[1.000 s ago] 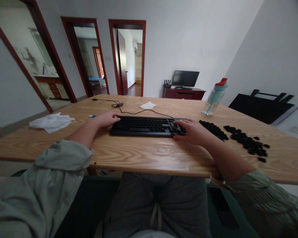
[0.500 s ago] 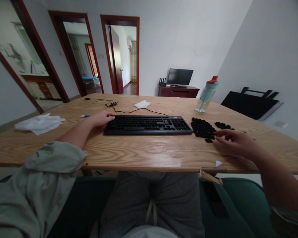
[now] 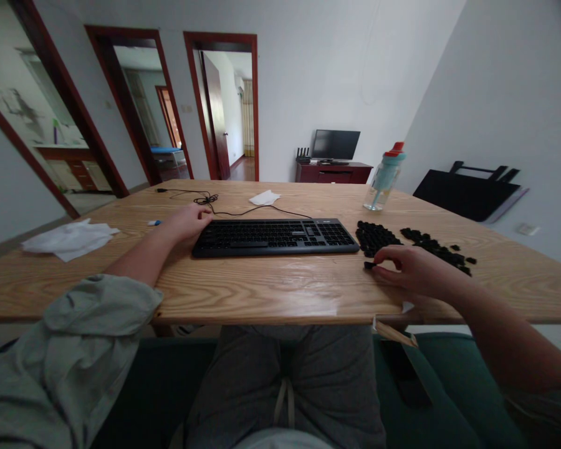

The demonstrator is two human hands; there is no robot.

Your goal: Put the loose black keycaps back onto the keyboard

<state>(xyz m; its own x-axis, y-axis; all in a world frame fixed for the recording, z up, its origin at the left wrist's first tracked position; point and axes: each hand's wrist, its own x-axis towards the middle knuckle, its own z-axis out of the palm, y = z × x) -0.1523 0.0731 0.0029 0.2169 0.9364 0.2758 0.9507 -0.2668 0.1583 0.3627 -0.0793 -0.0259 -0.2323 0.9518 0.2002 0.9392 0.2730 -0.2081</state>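
Note:
A black keyboard (image 3: 275, 237) lies on the wooden table in front of me. At its far left corner, my left hand (image 3: 187, 221) is closed with its fingers curled against the edge. My right hand (image 3: 402, 265) pinches a small black keycap (image 3: 369, 265) between thumb and fingertips, just above or on the tabletop. Directly behind that keycap is a close-packed block of black keycaps (image 3: 376, 237), right of the keyboard. A looser group of keycaps (image 3: 427, 242) spreads farther right, partly hidden by my right hand.
A water bottle (image 3: 384, 178) with a red lid stands behind the keycaps. The keyboard's cable (image 3: 243, 212) runs to a tied coil at the back left. White tissues (image 3: 70, 238) lie at left and a smaller one (image 3: 264, 197) at the back. The table's front edge is close to my lap.
My right hand has moved left and toward me, from beside the keycap block to its near side, and now pinches a keycap. My left hand stays at the keyboard's corner.

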